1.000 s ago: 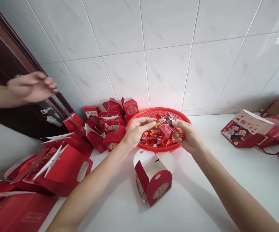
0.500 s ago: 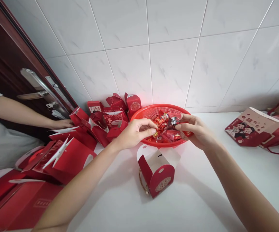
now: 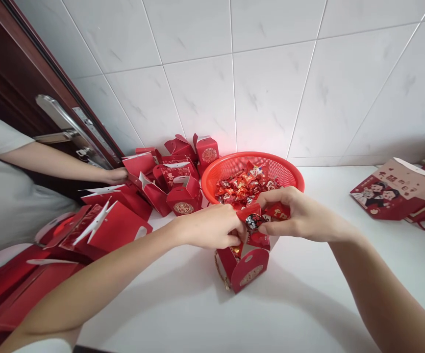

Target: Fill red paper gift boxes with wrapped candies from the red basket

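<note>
An open red gift box (image 3: 251, 269) with a gold round emblem and a twisted cord stands on the white table (image 3: 212, 321). My left hand (image 3: 212, 226) is at its opening, fingers closed on candy that is mostly hidden; a gold bit of wrapper shows below them. Over the box's far side, my right hand (image 3: 293, 215) grips several wrapped candies (image 3: 253, 221), red with black and white print. Behind both hands sits a red plastic basket (image 3: 212, 179) holding many small wrapped candies (image 3: 239, 189).
Several red gift boxes (image 3: 185, 201) stand at the left by the tiled wall, with larger red boxes (image 3: 118, 228) nearer. Another person's hand (image 3: 116, 175) touches that group. A pink and red printed box (image 3: 381, 191) lies at the right. A door handle (image 3: 60, 115) is at far left.
Both my hands have moved from the basket toward me to the open box, carrying candies. The other person's hand remains by the left boxes.
</note>
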Tool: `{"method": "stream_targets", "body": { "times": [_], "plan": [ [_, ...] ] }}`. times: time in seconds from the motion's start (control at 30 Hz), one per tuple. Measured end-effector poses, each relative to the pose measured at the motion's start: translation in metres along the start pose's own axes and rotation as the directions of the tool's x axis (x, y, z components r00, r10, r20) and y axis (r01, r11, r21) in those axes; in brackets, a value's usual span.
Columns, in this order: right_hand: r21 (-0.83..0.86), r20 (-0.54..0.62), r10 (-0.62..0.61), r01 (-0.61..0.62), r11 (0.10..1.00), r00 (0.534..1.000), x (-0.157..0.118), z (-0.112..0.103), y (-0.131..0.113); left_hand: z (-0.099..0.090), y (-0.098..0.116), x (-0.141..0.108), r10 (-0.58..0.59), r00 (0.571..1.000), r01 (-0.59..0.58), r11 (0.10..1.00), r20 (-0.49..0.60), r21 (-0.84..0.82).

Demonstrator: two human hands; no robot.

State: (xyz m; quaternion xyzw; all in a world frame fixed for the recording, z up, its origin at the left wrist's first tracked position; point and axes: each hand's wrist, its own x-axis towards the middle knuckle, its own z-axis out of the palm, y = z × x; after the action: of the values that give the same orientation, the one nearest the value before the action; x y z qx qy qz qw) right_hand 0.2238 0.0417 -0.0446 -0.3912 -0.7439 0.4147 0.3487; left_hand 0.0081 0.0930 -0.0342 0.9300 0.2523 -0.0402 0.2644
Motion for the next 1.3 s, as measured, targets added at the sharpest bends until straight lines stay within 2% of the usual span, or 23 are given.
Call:
{"method": "stream_targets", "body": {
  "times": [0.17,0.3,0.37,0.5,0.6,0.73,0.83,0.9,0.97,1.07,1.17,1.3],
  "plan": [
    [-0.025,0.023,0.008,-0.007,1.000,1.000,0.000,0.000,0.003,-0.003,0.000,0.009,-0.063,0.983,0.076,0.995,0.172,-0.071],
    [-0.018,0.000,0.020,-0.020,1.000,1.000,0.001,-0.001,0.002,-0.013,-0.004,0.001,-0.060,0.956,0.102,0.986,0.288,-0.135],
    [0.004,-0.021,0.005,-0.005,1.000,1.000,0.001,-0.001,0.001,-0.017,-0.008,-0.007,-0.062,0.972,0.123,0.957,0.227,-0.262],
    [0.051,-0.054,-0.020,0.023,0.998,0.998,0.004,0.004,0.002,-0.015,-0.013,-0.017,-0.086,0.996,0.071,0.845,-0.005,-0.531],
    [0.067,-0.043,-0.016,0.019,0.998,0.999,0.006,0.010,0.002,-0.009,-0.014,-0.015,-0.101,0.993,0.041,0.782,-0.063,-0.622],
    [0.032,-0.007,0.005,-0.005,0.999,1.000,0.008,0.016,0.001,-0.005,-0.012,-0.017,-0.182,0.982,0.130,0.828,-0.042,-0.546],
    [-0.013,0.036,0.046,-0.045,0.999,0.998,0.009,0.021,0.002,-0.006,-0.007,-0.028,-0.250,0.965,0.213,0.918,-0.073,-0.335],
    [-0.050,0.087,0.083,-0.078,0.996,0.993,0.009,0.026,0.002,-0.007,-0.003,-0.037,-0.247,0.959,0.222,0.959,-0.136,-0.177],
    [-0.095,0.148,0.123,-0.110,0.989,0.981,0.009,0.032,0.003,-0.008,0.000,-0.045,-0.233,0.961,0.224,0.972,-0.153,-0.071],
    [-0.180,0.234,0.203,-0.162,0.970,0.951,0.009,0.038,0.004,-0.008,0.002,-0.052,-0.276,0.956,0.275,0.961,-0.101,-0.023],
    [-0.221,0.272,0.255,-0.198,0.955,0.928,0.008,0.039,0.006,-0.006,0.000,-0.054,-0.305,0.948,0.304,0.952,-0.093,-0.030],
    [-0.173,0.213,0.221,-0.185,0.967,0.952,0.007,0.033,0.004,-0.004,-0.004,-0.057,-0.287,0.949,0.281,0.958,-0.130,-0.064]
  ]
}}
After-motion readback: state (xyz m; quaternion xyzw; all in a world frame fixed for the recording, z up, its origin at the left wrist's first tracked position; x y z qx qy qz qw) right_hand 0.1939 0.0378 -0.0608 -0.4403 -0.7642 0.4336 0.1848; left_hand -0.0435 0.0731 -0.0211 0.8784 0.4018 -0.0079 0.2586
